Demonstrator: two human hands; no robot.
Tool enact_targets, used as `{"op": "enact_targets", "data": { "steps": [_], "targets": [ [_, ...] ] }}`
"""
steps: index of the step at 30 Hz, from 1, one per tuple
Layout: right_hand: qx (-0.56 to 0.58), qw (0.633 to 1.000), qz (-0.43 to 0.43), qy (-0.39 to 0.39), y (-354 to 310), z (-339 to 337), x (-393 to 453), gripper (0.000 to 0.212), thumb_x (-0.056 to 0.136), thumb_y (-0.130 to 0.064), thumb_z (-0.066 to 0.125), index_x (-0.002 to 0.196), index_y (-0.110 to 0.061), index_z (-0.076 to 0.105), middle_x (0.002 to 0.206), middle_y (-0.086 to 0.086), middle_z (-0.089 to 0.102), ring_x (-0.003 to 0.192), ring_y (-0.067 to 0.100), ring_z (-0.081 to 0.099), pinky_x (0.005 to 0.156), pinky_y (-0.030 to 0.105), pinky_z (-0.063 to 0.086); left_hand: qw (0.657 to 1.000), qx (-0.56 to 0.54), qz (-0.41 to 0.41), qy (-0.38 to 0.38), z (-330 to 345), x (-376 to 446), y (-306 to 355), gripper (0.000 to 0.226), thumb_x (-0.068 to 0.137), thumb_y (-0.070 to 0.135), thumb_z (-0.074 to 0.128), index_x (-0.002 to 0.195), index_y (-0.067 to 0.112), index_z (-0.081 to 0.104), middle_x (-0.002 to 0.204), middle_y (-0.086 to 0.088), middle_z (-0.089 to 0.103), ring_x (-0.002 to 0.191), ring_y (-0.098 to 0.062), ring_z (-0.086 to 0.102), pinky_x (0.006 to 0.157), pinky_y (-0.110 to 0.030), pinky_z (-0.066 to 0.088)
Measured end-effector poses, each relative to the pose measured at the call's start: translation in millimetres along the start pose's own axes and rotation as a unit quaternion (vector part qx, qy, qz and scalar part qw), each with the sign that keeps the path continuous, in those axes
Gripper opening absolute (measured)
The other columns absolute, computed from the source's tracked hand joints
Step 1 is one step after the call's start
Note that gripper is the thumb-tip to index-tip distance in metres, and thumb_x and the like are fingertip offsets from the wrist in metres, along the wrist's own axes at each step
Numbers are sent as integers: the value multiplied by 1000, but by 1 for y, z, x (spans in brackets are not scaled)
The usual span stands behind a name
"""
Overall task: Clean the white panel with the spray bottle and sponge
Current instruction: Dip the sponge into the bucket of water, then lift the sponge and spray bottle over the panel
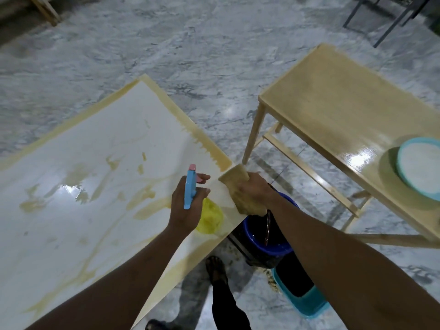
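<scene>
The white panel (100, 144) lies flat, wet and glossy, streaked with yellowish-brown smears and edged in yellow-brown. My left hand (184, 207) grips a spray bottle (190, 186) with a blue head, a pink nozzle and a yellow body, held upright over the panel's right corner with a finger on the trigger. My right hand (253, 190) holds a tan sponge (234, 178) against the panel's right edge, close beside the bottle.
A blue bucket (273, 248) stands on the marble floor just below my right hand, with a teal tub (307, 303) beside it. A wooden table (338, 101) at the right carries a teal-rimmed plate (419, 167). My foot (215, 267) is near the panel's edge.
</scene>
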State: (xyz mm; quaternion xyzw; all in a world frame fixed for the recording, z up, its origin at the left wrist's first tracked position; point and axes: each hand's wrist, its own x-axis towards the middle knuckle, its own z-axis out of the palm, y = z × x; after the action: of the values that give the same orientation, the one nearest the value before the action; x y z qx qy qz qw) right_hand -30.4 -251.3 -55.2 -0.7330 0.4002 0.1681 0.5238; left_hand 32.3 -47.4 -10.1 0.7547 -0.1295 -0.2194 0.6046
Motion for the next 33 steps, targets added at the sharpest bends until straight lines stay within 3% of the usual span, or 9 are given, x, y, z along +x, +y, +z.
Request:
{"op": "enact_targets", "data": {
  "steps": [3, 7, 10, 12, 16, 19, 23, 27, 33],
  "targets": [
    [163, 986, 19, -35, -4, -5, -9, 47, 90, -11, 50, 136, -12, 55, 126, 8, 64, 113, 24, 62, 103, 46, 52, 999, -29, -16, 3, -16, 2, 15, 30, 78, 2, 52, 108, -2, 57, 111, -11, 71, 89, -32, 70, 74, -42, 55],
    [274, 960, 9, -57, -33, -5, -24, 34, 96, 0, 45, 124, -14, 60, 110, 3, 66, 105, 21, 63, 95, 41, 52, 1000, -28, -7, -3, -46, 2, 35, 52, 79, -19, 48, 128, -5, 57, 103, -19, 66, 86, -45, 66, 65, -26, 53],
    [350, 934, 13, -72, -68, 3, -35, 14, 98, -6, 52, 107, -10, 61, 112, 9, 68, 103, 24, 65, 99, 44, 52, 999, -39, -12, -2, -78, -4, 54, 53, 77, -24, 46, 127, -7, 57, 103, -30, 61, 88, -53, 63, 64, -23, 54],
    [384, 919, 4, -91, -93, 12, -39, 22, 99, -17, 54, 117, -6, 61, 122, 12, 68, 112, 27, 66, 102, 47, 52, 999, -36, -27, 11, -100, -9, 66, 39, 73, -13, 53, 109, -6, 65, 107, -25, 66, 94, -47, 65, 63, -22, 54],
    [454, 882, -30, -127, -142, 32, -52, 31, 98, -20, 61, 123, -2, 63, 107, 12, 76, 105, 29, 70, 92, 43, 55, 999, -15, -38, 23, -136, -19, 81, 33, 68, -5, 55, 97, 3, 70, 104, -17, 70, 90, -26, 68, 66, -27, 53],
    [455, 871, -71, -170, -179, 51, -69, 34, 100, -28, 60, 126, -6, 63, 116, 13, 75, 111, 30, 69, 93, 45, 56, 999, -10, -27, 41, -161, -31, 90, 42, 63, 1, 52, 94, 21, 72, 93, -7, 72, 87, -29, 65, 67, -36, 52],
    [434, 873, -100, -198, -216, 84, -89, 41, 100, -36, 59, 128, -6, 61, 125, 14, 72, 118, 32, 68, 102, 49, 52, 998, 1, -23, 66, -193, -46, 97, 56, 69, 3, 50, 115, 29, 70, 88, -10, 70, 81, -38, 63, 63, -40, 54],
    [425, 872, -105, -221, -241, 115, -110, 33, 102, -37, 56, 118, -9, 64, 107, 10, 78, 93, 25, 77, 68, 40, 63, 995, 2, -28, 98, -219, -60, 101, 48, 73, 6, 50, 107, 31, 73, 80, -14, 70, 66, -25, 59, 60, -39, 55],
    [409, 877, -115, -225, -261, 153, -127, 37, 102, -39, 55, 121, -8, 63, 110, 11, 76, 95, 27, 76, 67, 42, 62, 993, 17, -41, 109, -252, -76, 100, 35, 74, 14, 53, 101, 25, 73, 67, -9, 68, 56, -19, 59, 58, -39, 57]
  ]
}}
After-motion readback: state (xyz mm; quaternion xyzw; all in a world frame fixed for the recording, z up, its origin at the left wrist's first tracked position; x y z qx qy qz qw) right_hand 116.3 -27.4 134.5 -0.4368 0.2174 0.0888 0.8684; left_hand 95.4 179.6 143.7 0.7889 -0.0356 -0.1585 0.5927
